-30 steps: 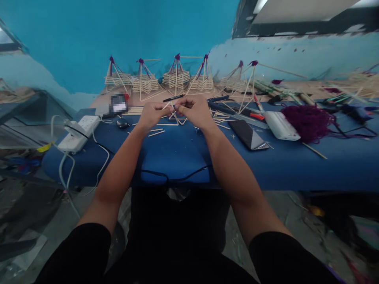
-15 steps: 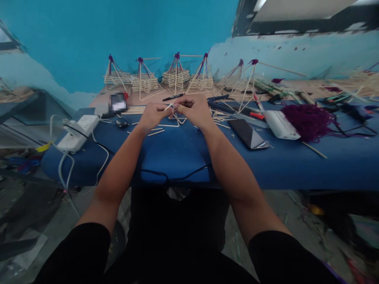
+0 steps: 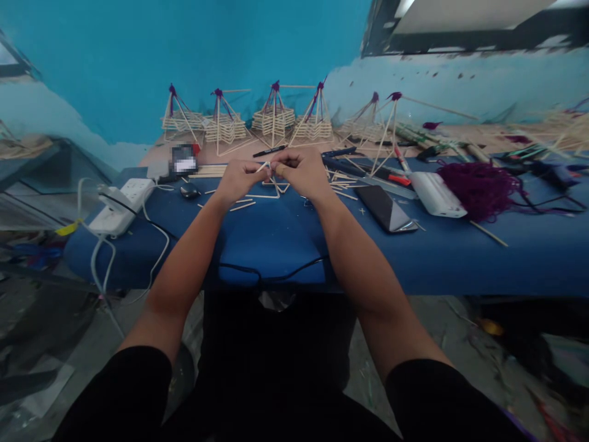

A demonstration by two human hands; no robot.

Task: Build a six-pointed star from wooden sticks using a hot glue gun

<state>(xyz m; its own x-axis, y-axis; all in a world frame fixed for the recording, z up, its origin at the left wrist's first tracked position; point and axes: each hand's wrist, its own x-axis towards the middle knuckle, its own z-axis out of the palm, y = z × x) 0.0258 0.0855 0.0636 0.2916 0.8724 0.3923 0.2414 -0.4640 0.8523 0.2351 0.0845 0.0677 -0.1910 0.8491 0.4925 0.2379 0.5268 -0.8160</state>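
Observation:
My left hand (image 3: 237, 179) and my right hand (image 3: 301, 172) meet over the blue table (image 3: 276, 239), fingertips pinched together on a thin wooden stick (image 3: 263, 166). Under the hands lie loose sticks joined into a flat triangle (image 3: 269, 191). More loose sticks (image 3: 340, 183) are scattered just right of my right hand.
Several stick pyramids with purple yarn tops (image 3: 273, 120) line the back. A phone (image 3: 385, 209), a white box (image 3: 435, 195) and a purple yarn heap (image 3: 478, 187) lie to the right. A white power strip (image 3: 120, 205) with cables sits at left. A black cable (image 3: 271, 273) crosses the front edge.
Both hands stay pinched on the stick with only slight finger movement; the view shifted a little.

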